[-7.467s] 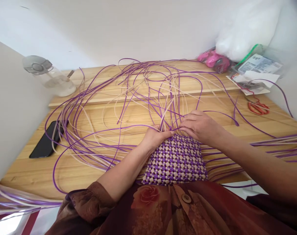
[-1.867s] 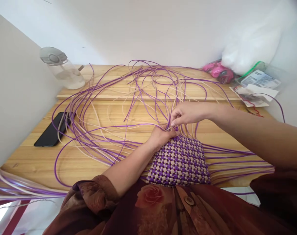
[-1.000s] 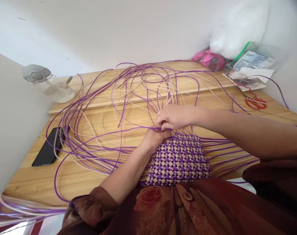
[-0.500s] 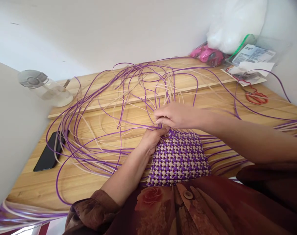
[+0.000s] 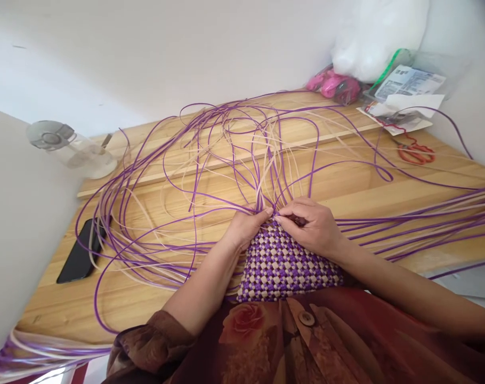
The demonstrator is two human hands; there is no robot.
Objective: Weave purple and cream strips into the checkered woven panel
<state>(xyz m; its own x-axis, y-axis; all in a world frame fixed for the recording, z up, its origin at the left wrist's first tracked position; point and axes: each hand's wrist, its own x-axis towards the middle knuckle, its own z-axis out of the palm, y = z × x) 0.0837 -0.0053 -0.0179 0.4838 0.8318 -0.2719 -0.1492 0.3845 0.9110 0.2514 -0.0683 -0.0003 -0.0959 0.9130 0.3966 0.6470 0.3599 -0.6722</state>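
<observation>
A woven panel of purple and beige strands lies on the wooden table against the front of my clothing. Its far edge is pinched by my left hand, thumb on top, at the upper left corner. Just beside that thumb, my right hand has its thumb and forefinger closed on a strand at the same edge. Which strand it is gets hidden by the fingers. Loose purple and beige strands fan out from the far edge, and more run off both sides.
At left lie a black phone and a clear jug with a grey lid. Red-handled scissors, a paper packet, a pink bagged item and a white plastic bag sit at the far right. Strands loop across the left half.
My right hand has moved down and right from above my left hand to the panel's edge. A purple strand now curves out to the right. My left hand stays in place.
</observation>
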